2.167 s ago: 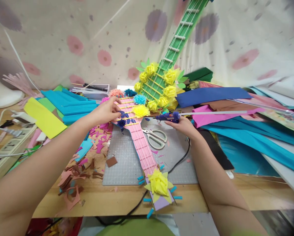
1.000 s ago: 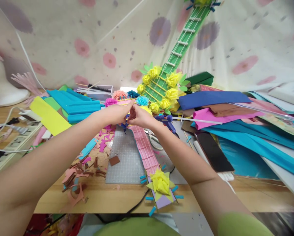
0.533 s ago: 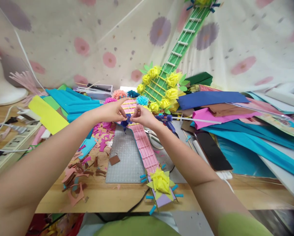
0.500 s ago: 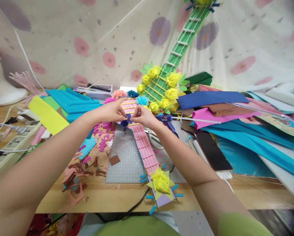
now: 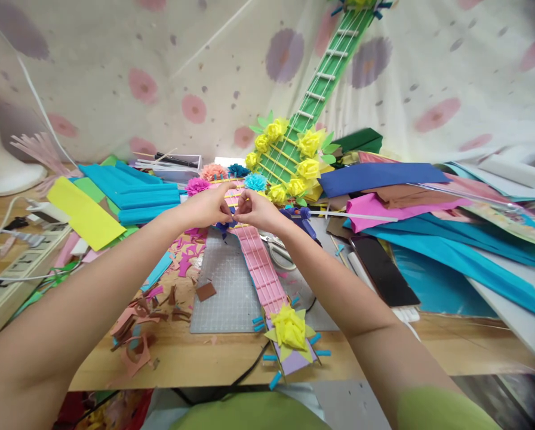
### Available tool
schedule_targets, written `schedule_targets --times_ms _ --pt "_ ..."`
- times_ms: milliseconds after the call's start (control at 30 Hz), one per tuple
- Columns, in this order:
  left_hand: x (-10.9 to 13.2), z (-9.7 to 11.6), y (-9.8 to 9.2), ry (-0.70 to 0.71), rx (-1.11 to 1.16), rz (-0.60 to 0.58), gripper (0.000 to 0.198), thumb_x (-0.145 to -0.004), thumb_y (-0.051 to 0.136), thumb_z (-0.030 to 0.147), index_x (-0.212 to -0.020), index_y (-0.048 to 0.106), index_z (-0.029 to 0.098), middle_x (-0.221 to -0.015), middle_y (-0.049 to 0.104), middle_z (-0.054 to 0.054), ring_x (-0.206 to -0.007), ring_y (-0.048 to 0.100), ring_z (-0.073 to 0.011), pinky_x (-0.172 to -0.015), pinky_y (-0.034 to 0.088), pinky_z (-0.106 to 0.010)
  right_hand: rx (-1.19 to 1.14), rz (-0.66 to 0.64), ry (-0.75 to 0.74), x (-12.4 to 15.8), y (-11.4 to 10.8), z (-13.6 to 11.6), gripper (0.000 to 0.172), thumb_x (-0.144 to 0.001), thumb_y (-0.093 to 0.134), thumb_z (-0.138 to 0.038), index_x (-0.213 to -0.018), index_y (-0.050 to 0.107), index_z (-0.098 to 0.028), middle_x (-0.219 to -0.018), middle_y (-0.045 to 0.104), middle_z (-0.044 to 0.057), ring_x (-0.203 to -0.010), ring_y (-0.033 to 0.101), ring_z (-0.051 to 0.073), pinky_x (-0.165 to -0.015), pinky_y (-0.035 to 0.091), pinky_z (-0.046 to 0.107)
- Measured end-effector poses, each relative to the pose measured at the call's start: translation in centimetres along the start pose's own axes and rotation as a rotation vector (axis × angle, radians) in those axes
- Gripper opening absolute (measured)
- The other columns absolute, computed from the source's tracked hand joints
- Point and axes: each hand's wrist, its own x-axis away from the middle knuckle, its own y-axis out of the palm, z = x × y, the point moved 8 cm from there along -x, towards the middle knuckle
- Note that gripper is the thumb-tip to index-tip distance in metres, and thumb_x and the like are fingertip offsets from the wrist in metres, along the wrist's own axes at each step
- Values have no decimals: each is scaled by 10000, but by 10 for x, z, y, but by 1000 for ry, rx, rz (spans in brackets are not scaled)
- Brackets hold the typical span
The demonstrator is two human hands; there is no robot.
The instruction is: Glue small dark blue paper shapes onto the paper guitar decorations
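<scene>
A pink craft guitar [image 5: 264, 269] with white strings lies on the grey cutting mat [image 5: 223, 298], its neck toward me. A yellow paper flower [image 5: 289, 328] sits on its purple head. Over the body, my left hand [image 5: 211, 206] and my right hand [image 5: 259, 210] meet, fingers pinched together on a dark blue paper flower [image 5: 225, 227], mostly hidden by the fingers. Around the body's far edge are a magenta flower [image 5: 197, 186], a coral flower [image 5: 214, 172], a dark teal flower [image 5: 238, 170] and a light blue flower [image 5: 255, 182].
A green craft guitar [image 5: 314, 98] leans against the curtain behind. Right of my hands lie a blue glue gun [image 5: 301, 221], scissors [image 5: 280, 254], a phone [image 5: 384, 272] and coloured paper sheets [image 5: 451, 239]. Paper scraps [image 5: 135, 334] and a power strip [image 5: 30, 263] lie to the left.
The view has shifted slightly. My fingertips have come closer together over the guitar body, and less of the dark blue paper shows between them. The guitar stays in place.
</scene>
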Motion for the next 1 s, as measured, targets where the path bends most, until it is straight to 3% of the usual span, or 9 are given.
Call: schedule_targets --times_ms 133,233,367,500,700,1000 --pt "-1 -9 -3 -10 -28 72 807 -770 607 237 -1496 256 191 -998 745 -77 -863 697 -204 -703 486 -284 124 141 45 -2 -14 12 298 -658 653 -172 -757 378 -228 -689 556 -58 -686 572 140 -643 406 268" --pt "-1 -21 -4 -16 -123 172 601 -786 607 362 -1342 480 174 -1133 693 -105 -965 664 -224 -791 495 -325 118 292 97 1 -30 28 314 -653 664 -217 -761 370 -233 -705 551 -55 -704 566 148 -659 407 280" --pt "-4 -13 17 159 -290 159 422 -767 622 428 -1106 632 177 -1174 655 -107 -1118 584 -260 -943 448 -380 69 388 132 6 -36 44 320 -635 662 -253 -770 373 -237 -698 510 -66 -680 532 140 -641 388 279" --pt "-9 -9 32 168 -398 135 255 -788 588 341 -970 671 182 -1031 693 -86 -1039 606 -249 -904 446 -357 47 416 169 6 -31 52 318 -630 654 -266 -780 375 -237 -706 496 -68 -690 528 139 -655 384 282" --pt "-6 -22 23 -11 -416 179 205 -791 520 279 -860 691 190 -968 711 -57 -905 635 -216 -702 439 -304 123 390 248 7 -17 49 251 -654 618 -239 -762 392 -234 -731 536 -55 -706 519 143 -662 373 279" --pt "-8 -29 19 9 -385 159 218 -763 516 256 -863 701 198 -922 731 -39 -870 644 -190 -725 449 -285 227 324 296 7 3 38 244 -690 632 -265 -797 414 -237 -841 601 -16 -806 560 181 -691 392 297"
